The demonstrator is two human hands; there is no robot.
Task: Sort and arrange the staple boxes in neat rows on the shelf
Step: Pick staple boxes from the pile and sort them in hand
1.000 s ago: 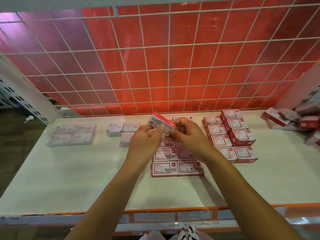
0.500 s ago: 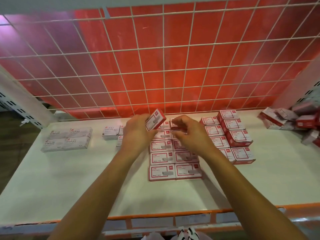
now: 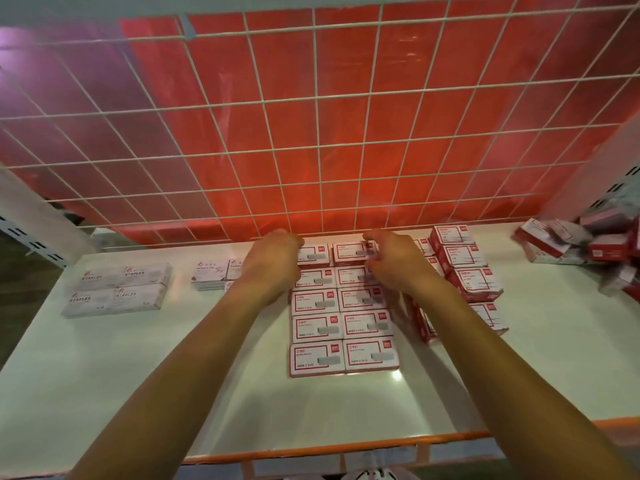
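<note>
Two rows of red and white boxes (image 3: 343, 327) lie flat in the middle of the shelf (image 3: 173, 375). Both hands are at the far end, by the wire wall (image 3: 317, 133). The left hand (image 3: 273, 263) curls its fingers (image 3: 295, 241) round the back left box (image 3: 316, 254). The right hand (image 3: 393, 261) curls its fingers round the back right box (image 3: 349, 252).

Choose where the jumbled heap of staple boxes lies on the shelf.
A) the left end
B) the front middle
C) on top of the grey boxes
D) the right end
D: the untidy heap sits at the right end of the shelf, apart from the grey boxes lying flat at the left.
</note>
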